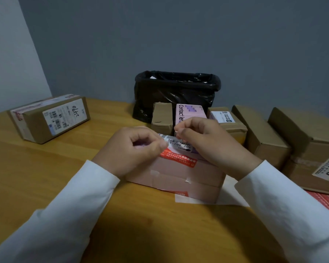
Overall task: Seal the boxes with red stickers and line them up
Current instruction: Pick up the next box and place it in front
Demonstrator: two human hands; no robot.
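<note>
Pink box [176,176] lying flat on the wooden bench [46,177] directly in front of the person, its top face carrying a white barcode label [176,142] and a red sticker [179,158] laid across the near part of that face; strips of clear tape show on its front side. Left hand [133,149] at the box's left top edge, fingers curled, thumb and forefinger pinching the left end of the red sticker. Right hand [203,141] over the box's far right part, fingers curled with the tips drawn together in a pinching grip above the barcode label; what they pinch cannot be told. Both arms in white sleeves [65,215]. White backing sheet [232,194] lying under and just right of the pink box, with a red sticker sheet [325,203] at the bench's right edge. Row behind the pink box, left to right: small brown carton [161,118], upright pink contact lens box [188,114], brown carton with a white label [228,120], plain brown carton [260,135], large brown carton [311,149] with a label on its front. Black bag-lined bin [176,92] behind the row against the grey wall. Labelled brown carton [49,118] well apart at the bench's far left
</note>
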